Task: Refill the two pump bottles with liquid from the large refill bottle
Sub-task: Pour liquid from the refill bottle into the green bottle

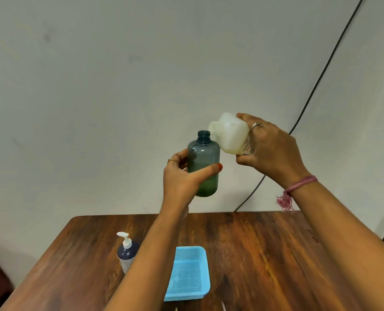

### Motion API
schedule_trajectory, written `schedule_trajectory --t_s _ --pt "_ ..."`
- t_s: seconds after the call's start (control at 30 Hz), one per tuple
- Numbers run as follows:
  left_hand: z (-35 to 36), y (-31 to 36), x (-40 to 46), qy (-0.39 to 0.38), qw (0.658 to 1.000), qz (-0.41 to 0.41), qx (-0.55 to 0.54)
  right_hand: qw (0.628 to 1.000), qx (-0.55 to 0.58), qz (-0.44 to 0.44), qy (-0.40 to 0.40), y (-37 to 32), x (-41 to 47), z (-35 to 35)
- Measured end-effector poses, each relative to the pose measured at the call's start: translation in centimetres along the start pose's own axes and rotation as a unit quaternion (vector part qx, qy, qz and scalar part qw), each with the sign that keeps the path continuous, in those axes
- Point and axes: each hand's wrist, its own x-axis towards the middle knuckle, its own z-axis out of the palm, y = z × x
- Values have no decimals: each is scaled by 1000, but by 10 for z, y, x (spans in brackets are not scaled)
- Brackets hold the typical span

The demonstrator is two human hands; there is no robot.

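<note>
both hands raised well above the tabletop, in front of the wall. left hand wraps the tinted bottle around its middle, thumb across the front, fingers behind. bottle upright, pump off, neck open at top. some liquid sits in the bottom part, most of the bottle looks unfilled.

right hand grips the refill bottle by its base end, fingers curled round it. refill bottle lies tipped over toward the left, long axis roughly horizontal and slanting, mouth end pointing at the tinted bottle. key relation: refill mouth sits just beside and slightly above-right of the open neck, very near it, cannot tell if touching. no stream visible between them, so cannot tell if liquid is flowing. whether the refill cap is off is unclear, mouth end is blurred white.

hands are apart, each clamped on its own bottle, the two bottles nearly meeting between them. right hand is the one that has to move; left just holds steady.

judgement: pour step on the first bottle, early to mid. next move probably needs the mouth brought over the neck and tipped further. narrow neck, both bottles held in air, so spill risk if the mouth is off centre.

second pump bottle stands on the tabletop lower left, dark, white pump on, untouched by either hand. blue basket right of it, near the left forearm. black cable runs down the wall.
</note>
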Motion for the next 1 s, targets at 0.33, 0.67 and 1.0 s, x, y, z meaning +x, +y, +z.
schedule_trajectory --t_s 0.33,0.67,1.0 --pt "-61 -17 -7 -16 999 -21 32 987 97 121 -45 -55 -30 33" --pt "-136 -75 -42 -42 994 -78 59 935 234 266 -25 -115 -103 66" --pt "-198 -152 -130 -106 975 -169 95 848 302 436 -20 -180 -278 114"
